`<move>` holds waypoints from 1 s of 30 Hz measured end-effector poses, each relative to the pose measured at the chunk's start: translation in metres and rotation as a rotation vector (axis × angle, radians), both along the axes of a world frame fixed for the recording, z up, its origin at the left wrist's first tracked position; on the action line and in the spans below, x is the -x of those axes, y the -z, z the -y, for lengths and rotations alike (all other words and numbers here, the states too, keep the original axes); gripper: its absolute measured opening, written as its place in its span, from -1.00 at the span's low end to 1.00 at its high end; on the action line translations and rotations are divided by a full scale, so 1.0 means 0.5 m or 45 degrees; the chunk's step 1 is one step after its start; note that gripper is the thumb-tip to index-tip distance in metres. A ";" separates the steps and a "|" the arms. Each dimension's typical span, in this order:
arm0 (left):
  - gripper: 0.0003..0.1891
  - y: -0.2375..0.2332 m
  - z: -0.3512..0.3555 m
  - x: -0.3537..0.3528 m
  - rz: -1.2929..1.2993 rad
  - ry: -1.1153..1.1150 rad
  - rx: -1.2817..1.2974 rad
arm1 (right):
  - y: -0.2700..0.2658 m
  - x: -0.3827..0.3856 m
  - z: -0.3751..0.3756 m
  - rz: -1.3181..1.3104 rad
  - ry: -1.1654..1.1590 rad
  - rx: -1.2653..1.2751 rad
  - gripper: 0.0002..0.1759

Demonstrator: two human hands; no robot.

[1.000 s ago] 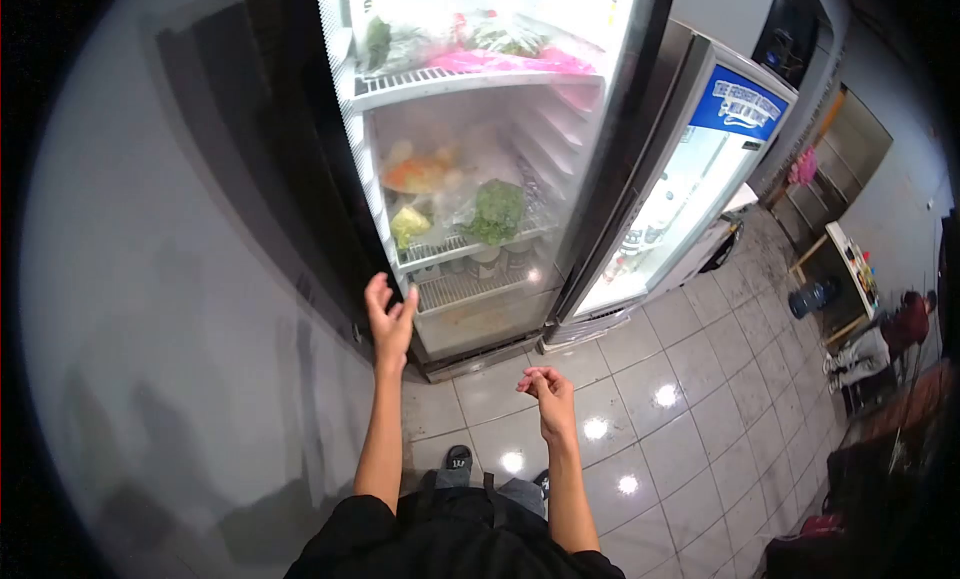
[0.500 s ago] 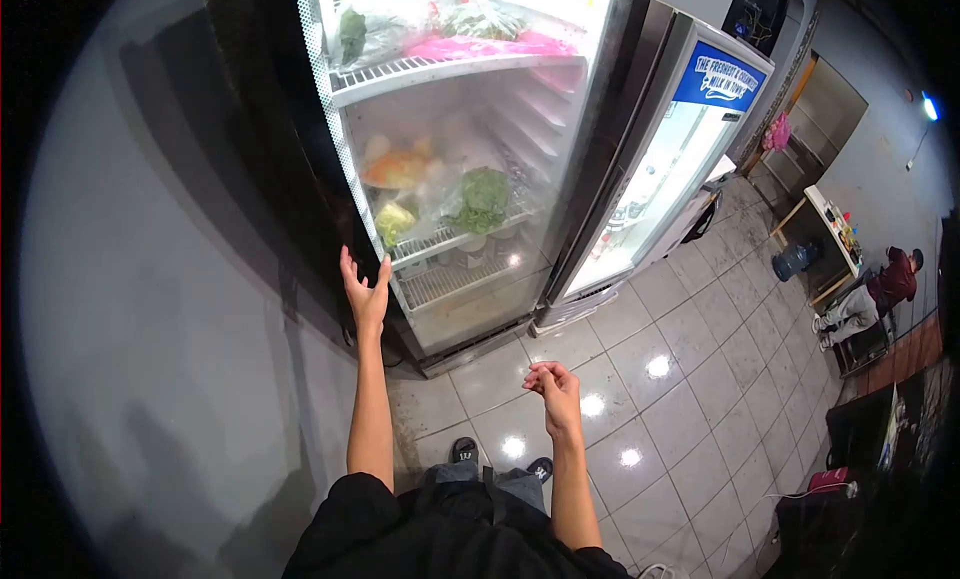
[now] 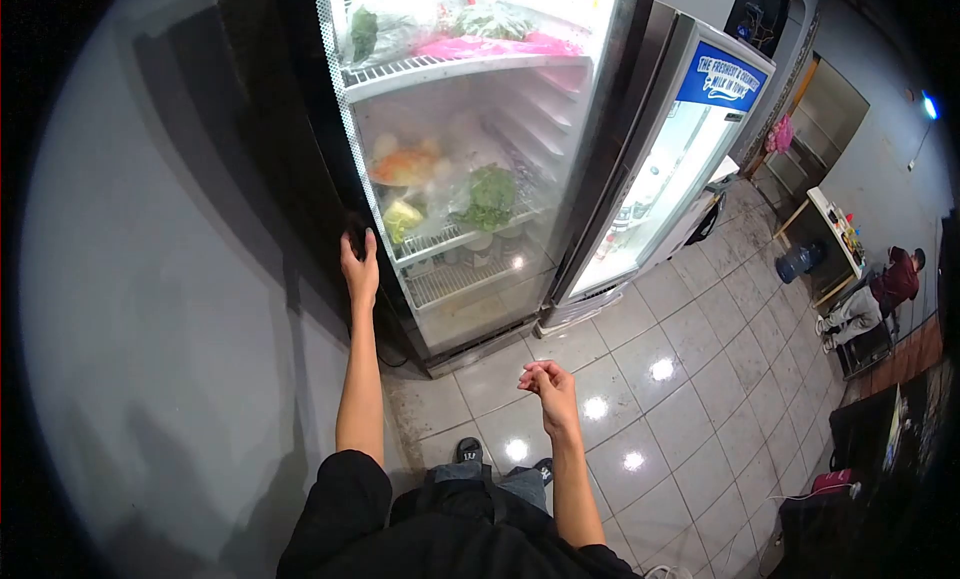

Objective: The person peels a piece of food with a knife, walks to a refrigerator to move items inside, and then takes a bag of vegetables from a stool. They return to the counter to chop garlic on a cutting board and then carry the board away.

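A tall black-framed fridge [image 3: 455, 129] stands before me with its glass door closed. At the left edge of its door, my left hand [image 3: 361, 267] rests against the dark side, fingers apart and pointing up, some fingertips hidden in shadow. My right hand [image 3: 552, 387] hangs over the tiles to the right, fingers curled together; whether anything small is in them cannot be made out. Behind the misted glass are leafy greens [image 3: 488, 196], an orange item [image 3: 405, 166] and a yellowish-green piece [image 3: 402, 219]. Bagged produce [image 3: 490, 24] lies on the shelf above.
A second fridge [image 3: 640, 179] with a blue sign stands to the right. Grey wall [image 3: 180, 329] runs along the left. Farther right are a table [image 3: 835, 234], a blue water jug [image 3: 800, 261] and a seated person [image 3: 880, 289]. Tiled floor [image 3: 690, 379] spreads below.
My left hand has shifted slightly up and left along the door edge. The fridge appears a little farther right in view. My right hand has barely moved.
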State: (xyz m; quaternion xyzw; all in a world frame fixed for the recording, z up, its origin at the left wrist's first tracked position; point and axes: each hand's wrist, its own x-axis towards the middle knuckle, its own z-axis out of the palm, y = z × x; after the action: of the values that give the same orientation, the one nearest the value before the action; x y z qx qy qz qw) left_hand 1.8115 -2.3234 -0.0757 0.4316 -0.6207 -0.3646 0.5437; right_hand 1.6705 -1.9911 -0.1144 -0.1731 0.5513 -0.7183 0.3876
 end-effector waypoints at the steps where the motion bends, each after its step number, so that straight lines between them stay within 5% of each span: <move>1: -0.47 0.001 -0.001 0.004 -0.023 -0.026 0.021 | 0.000 0.002 -0.003 -0.002 0.005 -0.001 -0.83; 10: -0.60 0.029 0.017 0.014 -0.288 -0.039 0.087 | 0.003 0.012 -0.034 0.041 0.093 0.007 -0.84; 25: -0.51 0.000 -0.019 -0.006 -0.052 -0.128 -0.043 | -0.009 0.005 -0.049 0.053 0.130 0.074 -0.85; 30: -0.69 0.032 -0.090 -0.003 -0.437 0.004 -0.025 | -0.026 0.012 -0.062 -0.069 0.123 0.096 -0.86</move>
State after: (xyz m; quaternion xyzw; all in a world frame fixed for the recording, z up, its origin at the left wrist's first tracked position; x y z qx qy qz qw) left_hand 1.8129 -2.2783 -0.0916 0.3674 -0.5158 -0.4399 0.6367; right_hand 1.6645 -1.9601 -0.1012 -0.1801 0.5421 -0.7513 0.3305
